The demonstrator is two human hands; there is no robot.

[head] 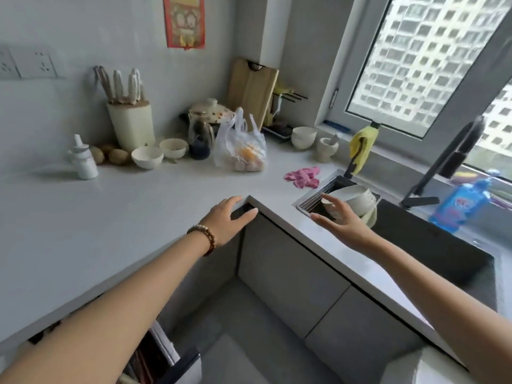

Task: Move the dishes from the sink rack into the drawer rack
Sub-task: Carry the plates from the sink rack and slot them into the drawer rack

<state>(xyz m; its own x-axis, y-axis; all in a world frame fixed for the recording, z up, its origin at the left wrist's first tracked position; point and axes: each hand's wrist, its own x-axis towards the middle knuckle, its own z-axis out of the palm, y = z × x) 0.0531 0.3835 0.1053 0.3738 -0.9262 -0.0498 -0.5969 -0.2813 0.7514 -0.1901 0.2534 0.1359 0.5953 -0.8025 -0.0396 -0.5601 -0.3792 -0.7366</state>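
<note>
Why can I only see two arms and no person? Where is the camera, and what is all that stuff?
The camera sits on the person's head and looks down, so you see only their arms. The left hand rests flat on the corner of the counter. The right hand reaches, fingers spread, toward white bowls stacked in the sink rack. Neither hand holds anything. On the counter lie a bag of fruit and pink gloves. A drawer stands open at the bottom left.
</note>
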